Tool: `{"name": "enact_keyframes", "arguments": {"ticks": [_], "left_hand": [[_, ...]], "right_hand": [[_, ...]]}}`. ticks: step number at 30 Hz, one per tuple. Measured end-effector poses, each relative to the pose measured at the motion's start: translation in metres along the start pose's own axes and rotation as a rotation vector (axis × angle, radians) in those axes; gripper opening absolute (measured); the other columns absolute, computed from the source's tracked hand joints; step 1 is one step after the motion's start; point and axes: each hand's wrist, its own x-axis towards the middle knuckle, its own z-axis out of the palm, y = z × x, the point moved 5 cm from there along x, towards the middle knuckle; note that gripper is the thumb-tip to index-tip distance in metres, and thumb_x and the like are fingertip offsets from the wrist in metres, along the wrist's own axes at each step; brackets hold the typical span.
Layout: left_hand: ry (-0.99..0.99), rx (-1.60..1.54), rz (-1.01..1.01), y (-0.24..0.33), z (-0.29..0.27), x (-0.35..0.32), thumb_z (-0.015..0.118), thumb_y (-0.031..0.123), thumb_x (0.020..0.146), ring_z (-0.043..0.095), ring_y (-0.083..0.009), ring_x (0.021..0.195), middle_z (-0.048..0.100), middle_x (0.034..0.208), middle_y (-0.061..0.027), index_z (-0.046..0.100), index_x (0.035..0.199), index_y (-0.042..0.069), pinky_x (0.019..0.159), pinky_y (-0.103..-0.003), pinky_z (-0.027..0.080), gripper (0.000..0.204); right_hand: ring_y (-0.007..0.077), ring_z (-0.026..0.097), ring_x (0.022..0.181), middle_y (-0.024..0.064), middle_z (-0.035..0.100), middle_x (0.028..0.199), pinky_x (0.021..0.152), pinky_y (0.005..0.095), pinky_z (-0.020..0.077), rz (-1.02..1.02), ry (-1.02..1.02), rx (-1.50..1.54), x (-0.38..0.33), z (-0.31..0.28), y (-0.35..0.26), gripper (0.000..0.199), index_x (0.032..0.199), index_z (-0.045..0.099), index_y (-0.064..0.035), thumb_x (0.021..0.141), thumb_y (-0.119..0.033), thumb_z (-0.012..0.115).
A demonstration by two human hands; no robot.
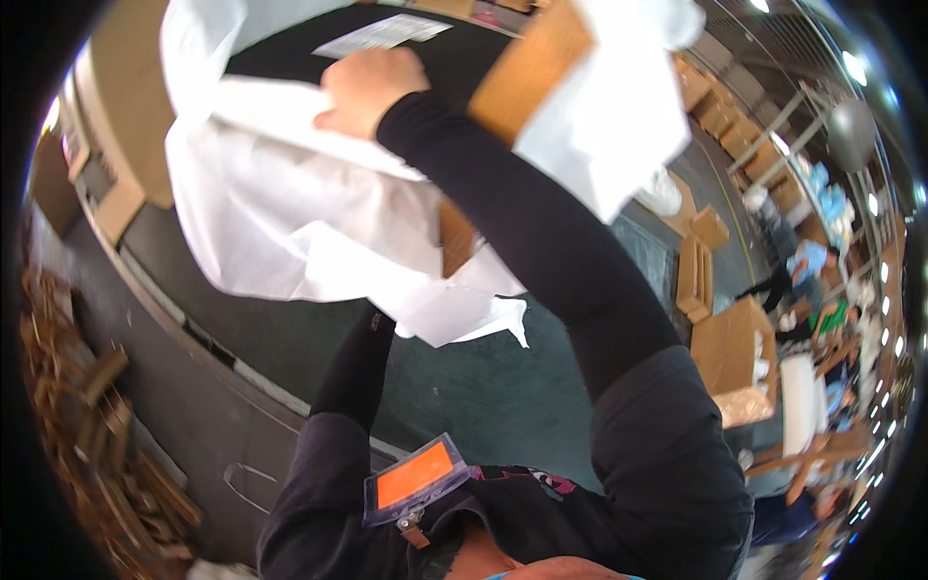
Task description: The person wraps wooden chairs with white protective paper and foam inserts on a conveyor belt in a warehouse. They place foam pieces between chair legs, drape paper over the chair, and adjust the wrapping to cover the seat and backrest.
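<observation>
My right hand [372,92] is closed at the upper edge of a white wrapping sheet [319,208], its fingers curled and the thumb toward the left. The sheet hangs in loose folds around a box, with brown cardboard [536,68] showing at its right side. Inside the wrapping, beyond my hand, lies a dark flat surface [280,53] with a white printed label [382,36]. My left forearm [353,372] reaches up under the sheet, which hides my left hand. Another part of the white sheet [623,106] stands up on the right, blurred.
Beneath the wrapping is a dark green work surface [464,387]. Cardboard pieces [106,464] are heaped on the floor at left. Open cartons [730,353] stand at right, with several people [812,261] farther off. A tall cardboard panel [130,106] rises at the far left.
</observation>
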Motion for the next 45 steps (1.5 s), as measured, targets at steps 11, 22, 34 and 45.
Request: {"name": "enact_keyframes", "arguments": {"ticks": [11,22,34,45], "left_hand": [[-0.038,0.416,0.016,0.064,-0.067,-0.043,0.059,0.022,0.085,0.062,-0.0175,0.077,0.063,0.078,-0.0072,0.064,0.086,0.001,0.066,-0.032,0.048,0.022],[0.118,1.580,-1.040,-0.031,-0.273,-0.437,0.049,0.021,0.093,0.055,-0.0227,0.046,0.058,0.059,-0.0103,0.060,0.082,0.000,0.041,-0.037,0.044,0.026],[-0.848,1.242,-0.262,-0.100,0.017,-0.442,0.050,0.003,0.091,0.061,-0.0150,0.061,0.065,0.072,-0.0076,0.058,0.086,0.003,0.052,-0.032,0.050,0.010],[-1.357,1.339,0.254,-0.237,0.104,-0.571,0.071,0.026,0.081,0.062,-0.0328,0.114,0.066,0.120,-0.0183,0.061,0.122,0.005,0.100,-0.043,0.048,0.047]], "right_hand": [[0.0263,0.062,0.090,0.0058,0.061,0.092,0.080,0.0466,0.0496,-0.632,0.702,0.447,-0.192,-0.044,-0.084,0.030,0.105,0.062,-0.0173,0.087,-0.040,0.064],[0.0366,0.053,0.126,0.0180,0.056,0.135,0.098,0.0508,0.0484,1.681,-0.527,0.265,-0.972,0.069,0.020,0.069,0.143,0.042,-0.0103,0.084,-0.031,0.072],[0.0421,0.048,0.132,0.0235,0.050,0.143,0.104,0.0509,0.0445,2.055,-0.509,0.415,-1.223,0.052,-0.125,0.072,0.149,0.038,-0.0093,0.089,-0.037,0.066],[0.0406,0.060,0.119,0.0265,0.063,0.126,0.101,0.0449,0.0480,2.162,-0.538,0.615,-1.212,0.059,-0.244,0.077,0.146,0.039,0.0012,0.088,-0.043,0.063]]}}
